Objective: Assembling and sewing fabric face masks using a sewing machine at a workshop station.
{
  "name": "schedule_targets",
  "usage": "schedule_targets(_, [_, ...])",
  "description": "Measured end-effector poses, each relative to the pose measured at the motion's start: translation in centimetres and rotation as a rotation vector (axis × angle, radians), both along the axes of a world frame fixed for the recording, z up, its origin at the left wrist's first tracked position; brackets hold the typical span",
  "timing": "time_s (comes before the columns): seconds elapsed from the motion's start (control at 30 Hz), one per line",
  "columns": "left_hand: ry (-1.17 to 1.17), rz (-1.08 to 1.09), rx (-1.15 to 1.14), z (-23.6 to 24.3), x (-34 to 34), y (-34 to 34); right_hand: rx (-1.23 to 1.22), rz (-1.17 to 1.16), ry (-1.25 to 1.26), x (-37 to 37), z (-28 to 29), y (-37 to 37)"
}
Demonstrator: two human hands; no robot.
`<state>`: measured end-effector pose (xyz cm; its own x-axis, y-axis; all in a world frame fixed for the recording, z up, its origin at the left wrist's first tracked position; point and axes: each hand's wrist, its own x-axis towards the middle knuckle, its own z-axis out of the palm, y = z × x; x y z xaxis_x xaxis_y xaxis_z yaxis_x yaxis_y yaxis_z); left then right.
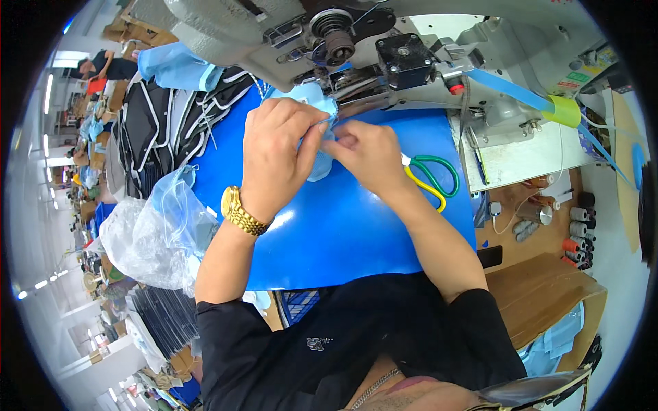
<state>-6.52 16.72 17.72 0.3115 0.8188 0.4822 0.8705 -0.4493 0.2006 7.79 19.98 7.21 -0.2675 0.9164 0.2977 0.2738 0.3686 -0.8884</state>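
My left hand and right hand both pinch a small light-blue piece of fabric (fingers closed tight on its edge), over the blue sheet, just below the sewing machine. Scissors lie beside my right wrist.

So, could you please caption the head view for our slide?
Both hands, left and right, pinch light blue fabric at a sewing machine.

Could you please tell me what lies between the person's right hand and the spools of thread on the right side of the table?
In the head view, between the right hand and the thread spools lie green-and-yellow-handled scissors on the blue mat, then bare wooden tabletop with small metal parts.
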Motion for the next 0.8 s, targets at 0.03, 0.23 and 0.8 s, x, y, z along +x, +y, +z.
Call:
schedule_targets(0.03, [0.03,0.005,0.002,0.0,0.0,-0.1,0.005,-0.01,-0.006,1.2,0.0,-0.3])
schedule_targets(0.23, [0.048,-0.003,0.039,-0.1,-0.4,-0.4,-0.159,-0.097,0.555,9.8,4.9,1.5])
schedule_targets(0.8, [0.052,-0.009,0.091,-1.2,-0.8,0.1,-0.656,0.247,0.772,2.5,4.3,-3.4])
